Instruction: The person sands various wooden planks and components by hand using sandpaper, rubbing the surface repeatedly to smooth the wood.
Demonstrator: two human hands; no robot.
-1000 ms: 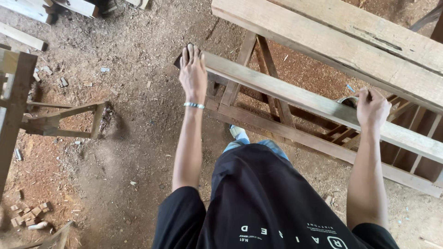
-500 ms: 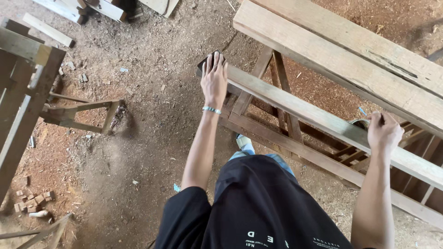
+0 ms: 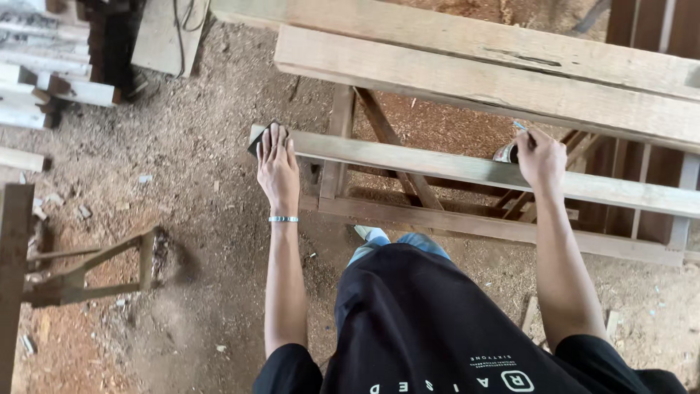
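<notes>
1. One left hand (image 3: 277, 166) is lying flat, fingers straight and close together, pressing one dark sanding sheet (image 3: 257, 140) onto the left end of one long wooden rail (image 3: 437, 166).
2. One right hand (image 3: 541, 157) is gripping the same rail further along, fingers curled around its far edge; a small object is showing beside the fingers, too hidden to identify.
3. Two thick planks (image 3: 474, 84) are lying side by side beyond the rail.
4. One bracelet (image 3: 283, 219) is sitting on the left wrist.
5. Sawdust is covering the floor (image 3: 182, 219).
</notes>
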